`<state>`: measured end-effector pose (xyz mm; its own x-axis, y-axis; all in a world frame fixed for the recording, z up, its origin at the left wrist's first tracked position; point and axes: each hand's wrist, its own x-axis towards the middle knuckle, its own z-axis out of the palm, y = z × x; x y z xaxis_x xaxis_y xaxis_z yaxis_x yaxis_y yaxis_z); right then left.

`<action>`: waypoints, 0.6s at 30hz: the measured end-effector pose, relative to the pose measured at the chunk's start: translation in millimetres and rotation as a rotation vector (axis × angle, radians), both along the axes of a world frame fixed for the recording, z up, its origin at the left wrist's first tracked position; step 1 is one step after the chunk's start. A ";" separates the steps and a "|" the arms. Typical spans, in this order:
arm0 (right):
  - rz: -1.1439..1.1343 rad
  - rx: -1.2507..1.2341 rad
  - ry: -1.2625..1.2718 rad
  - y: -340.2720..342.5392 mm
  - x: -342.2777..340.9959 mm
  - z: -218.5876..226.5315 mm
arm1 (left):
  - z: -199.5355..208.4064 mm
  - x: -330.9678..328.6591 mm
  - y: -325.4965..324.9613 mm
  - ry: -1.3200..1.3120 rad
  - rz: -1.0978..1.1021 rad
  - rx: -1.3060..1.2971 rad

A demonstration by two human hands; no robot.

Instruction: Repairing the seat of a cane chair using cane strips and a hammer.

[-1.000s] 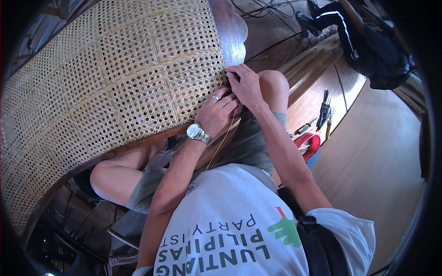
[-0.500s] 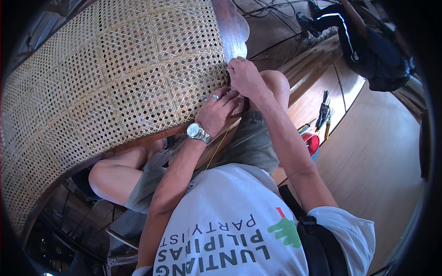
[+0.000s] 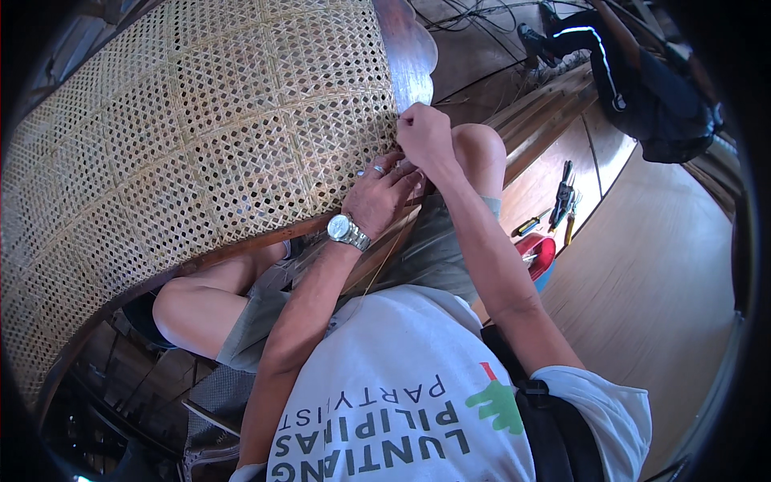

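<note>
A large curved panel of woven cane (image 3: 241, 120) in a dark wooden frame (image 3: 277, 237) leans across my lap. My left hand (image 3: 376, 197), with a ring and a wristwatch (image 3: 345, 230), lies on the panel's near right corner, its fingers stretched out toward the frame's edge. Just beyond it, my right hand (image 3: 426, 138) is closed in a pinch at the panel's right edge. What its fingertips hold is hidden. A thin cane strand (image 3: 385, 261) hangs from below my left hand toward my lap.
Right of my knee lie a screwdriver (image 3: 528, 226), pliers (image 3: 564, 197) and a red container (image 3: 542, 255). Wooden planks (image 3: 546, 116) stretch behind the knee. Another person in dark clothes (image 3: 642, 88) is at the upper right, near tangled cables (image 3: 474, 16).
My right hand has turned at the wrist and drawn slightly down, its fingers more curled. The right forearm has shifted left, showing more of the red container. My left hand stays in place.
</note>
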<state>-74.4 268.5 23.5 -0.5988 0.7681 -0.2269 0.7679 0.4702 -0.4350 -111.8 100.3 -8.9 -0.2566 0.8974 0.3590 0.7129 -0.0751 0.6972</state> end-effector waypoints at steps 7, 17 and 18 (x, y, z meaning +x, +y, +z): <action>-0.252 -0.360 0.250 8.8 21.7 -11.9 | 2.8 1.4 2.4 -0.045 0.001 0.025; -0.274 -0.418 0.312 17.5 28.1 -28.1 | 6.6 -0.1 3.6 -0.034 -0.047 0.021; -0.268 -0.422 0.296 18.6 28.3 -29.1 | 9.7 0.0 2.5 -0.056 -0.046 0.007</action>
<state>-46.1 287.1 -5.6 -0.4802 0.7812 -0.3988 0.6536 0.0154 -0.7567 -111.9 102.7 0.8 -0.2348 0.9062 0.3516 0.6682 -0.1122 0.7354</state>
